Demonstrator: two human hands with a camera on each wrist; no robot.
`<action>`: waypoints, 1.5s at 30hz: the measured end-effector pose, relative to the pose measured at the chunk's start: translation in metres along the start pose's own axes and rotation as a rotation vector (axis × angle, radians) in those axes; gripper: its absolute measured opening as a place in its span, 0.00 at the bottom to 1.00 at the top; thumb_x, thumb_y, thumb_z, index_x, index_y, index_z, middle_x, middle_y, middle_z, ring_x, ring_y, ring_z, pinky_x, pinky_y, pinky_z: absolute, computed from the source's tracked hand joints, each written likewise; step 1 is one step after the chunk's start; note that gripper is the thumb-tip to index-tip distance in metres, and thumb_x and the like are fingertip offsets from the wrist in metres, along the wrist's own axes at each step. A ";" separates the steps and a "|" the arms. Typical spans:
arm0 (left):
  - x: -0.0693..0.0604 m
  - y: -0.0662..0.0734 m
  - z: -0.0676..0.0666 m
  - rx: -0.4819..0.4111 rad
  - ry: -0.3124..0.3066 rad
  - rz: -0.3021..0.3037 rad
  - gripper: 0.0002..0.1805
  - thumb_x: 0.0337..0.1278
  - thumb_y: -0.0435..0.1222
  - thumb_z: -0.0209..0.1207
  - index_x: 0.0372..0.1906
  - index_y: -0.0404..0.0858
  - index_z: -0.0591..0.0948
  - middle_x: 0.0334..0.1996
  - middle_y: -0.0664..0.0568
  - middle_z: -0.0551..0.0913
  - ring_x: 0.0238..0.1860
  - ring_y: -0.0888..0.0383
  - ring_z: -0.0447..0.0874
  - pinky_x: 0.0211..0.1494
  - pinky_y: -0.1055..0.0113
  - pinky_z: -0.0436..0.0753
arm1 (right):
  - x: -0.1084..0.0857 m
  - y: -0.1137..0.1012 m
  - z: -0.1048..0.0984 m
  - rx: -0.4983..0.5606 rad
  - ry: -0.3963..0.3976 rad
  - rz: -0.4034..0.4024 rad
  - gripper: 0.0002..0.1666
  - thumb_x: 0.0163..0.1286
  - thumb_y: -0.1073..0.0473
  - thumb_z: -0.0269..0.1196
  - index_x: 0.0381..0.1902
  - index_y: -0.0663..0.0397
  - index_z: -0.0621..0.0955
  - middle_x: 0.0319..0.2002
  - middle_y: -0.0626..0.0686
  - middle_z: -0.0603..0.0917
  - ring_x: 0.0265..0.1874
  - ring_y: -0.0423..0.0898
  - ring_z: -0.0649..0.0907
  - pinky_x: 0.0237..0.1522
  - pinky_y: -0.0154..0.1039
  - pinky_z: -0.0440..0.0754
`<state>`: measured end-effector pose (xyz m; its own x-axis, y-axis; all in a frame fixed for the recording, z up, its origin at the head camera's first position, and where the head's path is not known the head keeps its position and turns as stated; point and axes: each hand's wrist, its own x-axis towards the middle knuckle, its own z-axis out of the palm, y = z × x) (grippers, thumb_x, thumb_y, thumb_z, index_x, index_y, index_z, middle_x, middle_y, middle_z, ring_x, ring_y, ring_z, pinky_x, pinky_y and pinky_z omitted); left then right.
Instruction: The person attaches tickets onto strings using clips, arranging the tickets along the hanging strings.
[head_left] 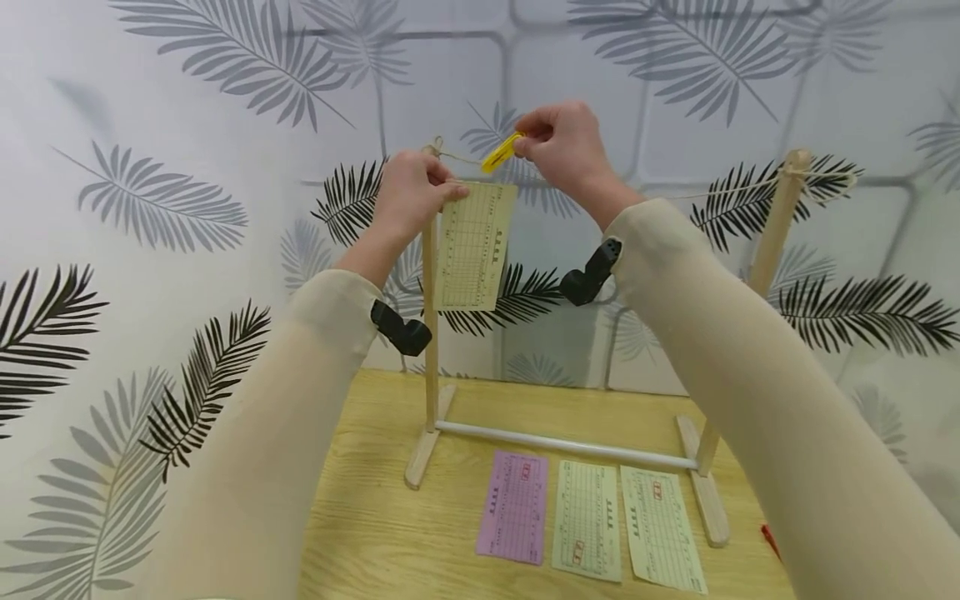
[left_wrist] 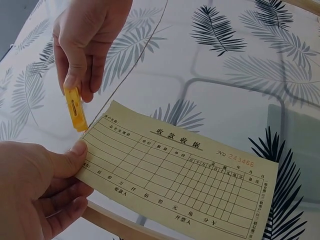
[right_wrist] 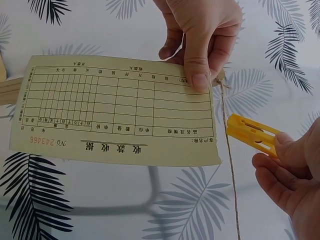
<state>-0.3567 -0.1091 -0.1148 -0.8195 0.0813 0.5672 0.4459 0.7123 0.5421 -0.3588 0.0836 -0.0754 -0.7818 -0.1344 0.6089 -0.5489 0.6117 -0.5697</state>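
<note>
My left hand (head_left: 411, 193) pinches the top edge of a yellow receipt slip (head_left: 477, 250), which hangs down beside the left wooden post, its top at the string (right_wrist: 231, 165). A yellow clothespin (head_left: 501, 153) is pinched between thumb and fingers of my right hand (head_left: 566, 150), just above and right of the slip's top. In the left wrist view the clothespin (left_wrist: 76, 110) points at the slip's corner, close to my left thumb. The right wrist view has the clothespin (right_wrist: 252, 132) beside the string, apart from the slip (right_wrist: 117, 112).
The string runs between the left post (head_left: 431, 333) and right post (head_left: 776, 225) of a wooden stand with a white bottom bar (head_left: 562, 443). On the table (head_left: 360, 517) lie a purple slip (head_left: 514, 508) and two pale ones (head_left: 587, 521) (head_left: 662, 529). A red object (head_left: 770, 540) lies at right.
</note>
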 end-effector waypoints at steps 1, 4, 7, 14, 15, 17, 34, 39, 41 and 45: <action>0.000 0.000 0.000 -0.003 0.000 0.003 0.13 0.53 0.42 0.65 0.37 0.35 0.84 0.35 0.51 0.82 0.31 0.59 0.77 0.33 0.71 0.75 | 0.000 0.001 -0.001 0.008 0.008 0.006 0.16 0.66 0.63 0.60 0.51 0.60 0.80 0.47 0.55 0.82 0.41 0.42 0.81 0.44 0.32 0.77; 0.000 0.001 0.001 -0.006 0.011 0.024 0.13 0.53 0.41 0.64 0.38 0.35 0.84 0.36 0.51 0.81 0.31 0.58 0.77 0.34 0.70 0.75 | 0.000 0.002 -0.002 0.031 0.019 0.020 0.17 0.66 0.63 0.59 0.52 0.60 0.80 0.47 0.55 0.82 0.41 0.41 0.82 0.44 0.31 0.77; 0.000 0.001 0.000 -0.004 0.017 0.030 0.13 0.54 0.41 0.64 0.38 0.35 0.84 0.37 0.51 0.81 0.32 0.58 0.77 0.34 0.70 0.75 | 0.001 0.001 -0.001 0.025 0.005 0.010 0.16 0.67 0.63 0.59 0.52 0.61 0.80 0.46 0.55 0.82 0.40 0.41 0.82 0.43 0.31 0.77; 0.000 0.001 -0.002 0.008 0.012 0.010 0.14 0.54 0.42 0.64 0.39 0.35 0.84 0.38 0.51 0.81 0.32 0.58 0.77 0.33 0.70 0.75 | 0.002 0.001 0.004 0.051 -0.065 0.013 0.16 0.67 0.64 0.58 0.51 0.63 0.80 0.46 0.57 0.82 0.40 0.44 0.83 0.42 0.31 0.78; 0.000 0.000 -0.002 0.009 0.011 0.008 0.14 0.54 0.42 0.64 0.39 0.35 0.84 0.38 0.51 0.81 0.32 0.58 0.77 0.33 0.70 0.75 | 0.001 0.002 0.004 0.058 -0.073 0.014 0.16 0.67 0.64 0.58 0.51 0.63 0.79 0.47 0.57 0.82 0.41 0.44 0.83 0.43 0.31 0.78; 0.000 0.000 -0.002 0.005 0.011 0.009 0.14 0.54 0.42 0.64 0.38 0.35 0.84 0.37 0.51 0.81 0.31 0.58 0.77 0.34 0.69 0.75 | 0.001 0.002 0.005 0.076 -0.081 0.011 0.16 0.67 0.64 0.57 0.52 0.63 0.79 0.47 0.57 0.82 0.41 0.45 0.83 0.43 0.31 0.78; -0.002 -0.004 -0.002 -0.038 0.008 0.032 0.13 0.53 0.40 0.65 0.37 0.34 0.84 0.34 0.48 0.82 0.29 0.57 0.78 0.34 0.68 0.76 | 0.000 0.008 0.010 0.200 -0.012 0.088 0.15 0.66 0.64 0.59 0.49 0.65 0.80 0.45 0.58 0.81 0.37 0.44 0.82 0.44 0.34 0.78; -0.002 -0.004 -0.002 -0.028 0.011 0.034 0.13 0.53 0.40 0.64 0.36 0.34 0.84 0.34 0.48 0.82 0.29 0.57 0.77 0.35 0.68 0.76 | 0.000 0.007 0.009 0.222 -0.001 0.076 0.15 0.66 0.64 0.59 0.49 0.65 0.80 0.44 0.59 0.82 0.38 0.47 0.83 0.44 0.35 0.79; -0.002 -0.004 -0.002 -0.032 0.011 0.030 0.12 0.53 0.40 0.64 0.37 0.34 0.84 0.34 0.48 0.82 0.30 0.57 0.77 0.35 0.68 0.76 | 0.000 0.007 0.009 0.226 -0.004 0.070 0.15 0.66 0.64 0.59 0.48 0.65 0.80 0.44 0.59 0.82 0.39 0.48 0.83 0.43 0.35 0.79; -0.002 -0.004 -0.002 -0.044 0.006 0.025 0.13 0.53 0.40 0.64 0.37 0.34 0.84 0.34 0.48 0.81 0.30 0.57 0.77 0.34 0.68 0.76 | -0.001 0.006 0.009 0.224 0.006 0.067 0.14 0.66 0.64 0.59 0.48 0.64 0.80 0.43 0.58 0.82 0.36 0.45 0.83 0.43 0.34 0.79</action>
<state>-0.3563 -0.1132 -0.1170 -0.8059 0.0941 0.5845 0.4816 0.6785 0.5547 -0.3645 0.0803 -0.0846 -0.8172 -0.0940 0.5686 -0.5483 0.4309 -0.7168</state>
